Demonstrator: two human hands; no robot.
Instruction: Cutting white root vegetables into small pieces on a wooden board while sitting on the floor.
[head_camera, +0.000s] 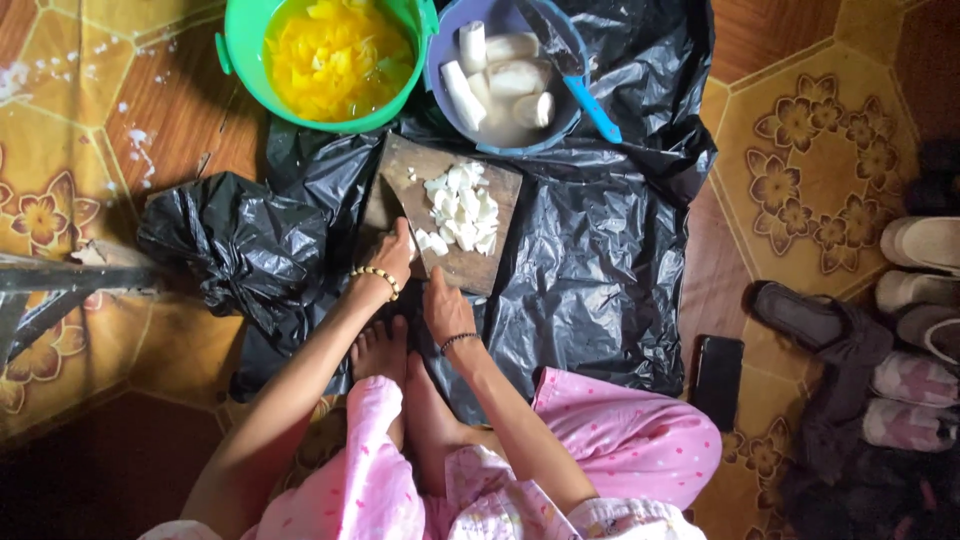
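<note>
A wooden cutting board (415, 165) lies on a black plastic sheet (590, 250), with several white chopped pieces (461, 208) piled on it. My left hand (391, 255), with a bead bracelet on the wrist, grips the board's near left edge. Next to it, my right hand (441, 305), with a dark wrist band, rests at the board's near edge. Whether its fingers grip the wood is unclear. My bare feet sit just below the hands.
A green bucket (240, 50) holds yellow slices in liquid. A blue bowl (438, 70) holds peeled white roots and a blue-handled knife (585, 95). A crumpled black bag (235, 245) lies left. A phone (718, 380) and several shoes (915, 290) lie right.
</note>
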